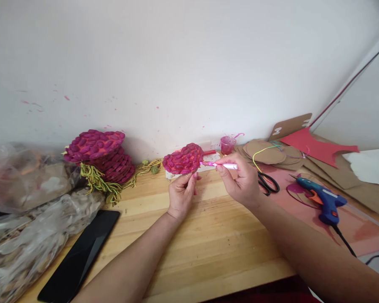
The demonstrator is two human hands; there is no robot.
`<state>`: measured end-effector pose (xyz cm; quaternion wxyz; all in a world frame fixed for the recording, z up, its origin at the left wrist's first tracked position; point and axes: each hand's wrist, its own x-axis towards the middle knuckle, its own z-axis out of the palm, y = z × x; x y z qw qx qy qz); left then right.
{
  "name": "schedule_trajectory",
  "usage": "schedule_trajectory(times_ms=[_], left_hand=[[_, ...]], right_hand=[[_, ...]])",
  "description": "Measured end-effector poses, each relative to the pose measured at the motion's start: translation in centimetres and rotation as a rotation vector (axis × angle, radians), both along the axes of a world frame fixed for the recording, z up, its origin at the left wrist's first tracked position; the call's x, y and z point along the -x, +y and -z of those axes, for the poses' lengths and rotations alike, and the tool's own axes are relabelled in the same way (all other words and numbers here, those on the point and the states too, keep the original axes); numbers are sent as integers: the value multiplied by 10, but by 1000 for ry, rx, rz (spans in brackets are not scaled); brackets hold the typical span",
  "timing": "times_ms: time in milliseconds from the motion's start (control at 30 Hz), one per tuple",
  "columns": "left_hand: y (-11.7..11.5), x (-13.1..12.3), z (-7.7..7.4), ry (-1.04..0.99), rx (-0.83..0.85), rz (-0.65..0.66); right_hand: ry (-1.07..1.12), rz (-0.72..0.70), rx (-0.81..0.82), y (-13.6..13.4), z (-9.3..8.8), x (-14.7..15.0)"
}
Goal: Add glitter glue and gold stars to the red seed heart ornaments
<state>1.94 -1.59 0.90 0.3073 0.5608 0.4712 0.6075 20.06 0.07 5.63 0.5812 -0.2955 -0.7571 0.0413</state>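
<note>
My left hand (pixel 180 192) pinches the lower edge of a round disc (pixel 183 159) covered with magenta-painted seeds and holds it up above the wooden table (pixel 208 235). In my right hand (pixel 240 179) is a thin white brush (pixel 225 165), gripped like a pen, its pink-stained tip touching the disc's right edge. Both hands are closed around what they hold.
A stack of similar magenta discs (pixel 97 153) with yellow-green tassels stands at left. Clear bags of seeds (pixel 28 219) and a black phone (pixel 82 252) lie near left. A pink paint cup (pixel 227 144), black scissors (pixel 268 183), blue glue gun (pixel 322 198), cardboard circles (pixel 265 152) and red paper (pixel 316 147) sit at right.
</note>
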Motion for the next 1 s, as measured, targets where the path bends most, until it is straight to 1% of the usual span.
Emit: schedule_trajectory(times_ms=[133, 333, 600, 733, 1000], left_hand=[[-1, 0, -1, -30, 12, 14], [-4, 1, -2, -28, 26, 32], [-5, -1, -3, -36, 29, 33], [-4, 0, -3, -34, 32, 36], [-6, 1, -3, -60, 42, 68]], right_hand=[[81, 41, 55, 5, 2, -5], [173, 24, 133, 14, 8, -7], [164, -25, 171, 11, 9, -5], [157, -17, 174, 9, 8, -4], [200, -26, 205, 15, 11, -8]])
